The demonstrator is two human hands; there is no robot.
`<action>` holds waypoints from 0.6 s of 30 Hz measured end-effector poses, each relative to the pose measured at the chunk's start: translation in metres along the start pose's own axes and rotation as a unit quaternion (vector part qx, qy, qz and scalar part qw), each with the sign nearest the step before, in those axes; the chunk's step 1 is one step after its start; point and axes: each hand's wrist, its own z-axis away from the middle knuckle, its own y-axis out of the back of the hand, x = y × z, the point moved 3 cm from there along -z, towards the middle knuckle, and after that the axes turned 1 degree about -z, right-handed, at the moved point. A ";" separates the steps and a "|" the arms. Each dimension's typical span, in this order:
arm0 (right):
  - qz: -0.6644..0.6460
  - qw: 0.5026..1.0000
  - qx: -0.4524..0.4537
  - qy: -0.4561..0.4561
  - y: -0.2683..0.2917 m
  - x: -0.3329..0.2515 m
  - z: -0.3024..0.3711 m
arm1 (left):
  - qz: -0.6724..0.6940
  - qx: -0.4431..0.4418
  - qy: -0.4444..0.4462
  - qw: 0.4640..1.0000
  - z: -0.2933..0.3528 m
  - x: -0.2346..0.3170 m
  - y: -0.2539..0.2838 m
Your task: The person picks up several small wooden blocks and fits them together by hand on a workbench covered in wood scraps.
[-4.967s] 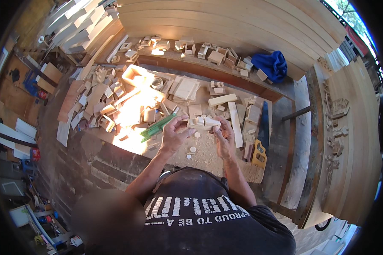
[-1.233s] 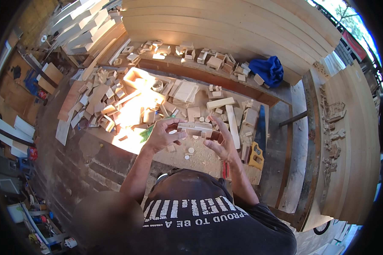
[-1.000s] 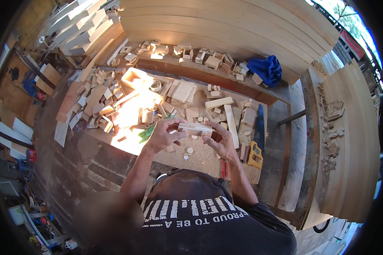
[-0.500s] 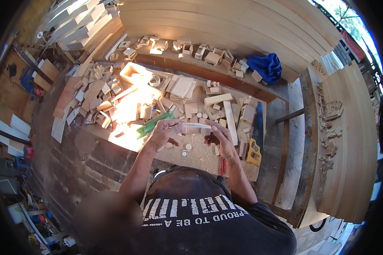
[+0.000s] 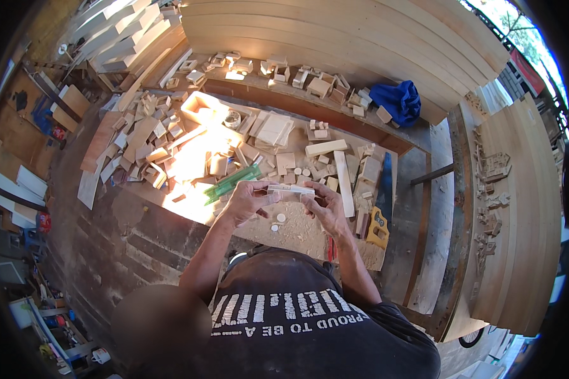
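Observation:
A small pale flat piece (image 5: 291,189), wood by its look, is held up level between my two hands over the front of the workbench. My left hand (image 5: 248,202) pinches its left end with thumb and fingers. At the other end, my right hand (image 5: 325,205) grips it with bent fingers. Below the hands, two small round wooden discs (image 5: 281,218) lie on the sawdusty bench top. A green slotted plastic piece, like a mitre box (image 5: 231,184), lies just beyond my left hand. Right of my right hand is a handsaw (image 5: 379,226) with a yellow handle.
Wood offcuts (image 5: 146,142) heap on the bench's left, partly in glaring sunlight. A wooden box (image 5: 199,108) and thin boards (image 5: 273,131) stand farther back. Small wooden models line a rear shelf beside a blue cloth (image 5: 398,101). Red tool handles (image 5: 330,249) lie near my right wrist.
The pale piece has tilted, its right end now slightly lower, and more of its face shows. My right hand's fingers have shifted along that end. The whole view has moved slightly.

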 end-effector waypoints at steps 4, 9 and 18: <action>0.005 1.000 -0.004 0.008 0.001 0.000 0.002 | -0.003 -0.005 0.001 1.000 0.003 0.003 -0.001; -0.019 0.997 -0.018 0.078 0.002 -0.004 0.004 | 0.023 -0.014 -0.038 0.999 0.007 0.016 -0.004; -0.042 0.990 -0.031 0.129 0.000 -0.009 0.003 | 0.012 0.001 -0.110 0.994 0.008 0.018 0.000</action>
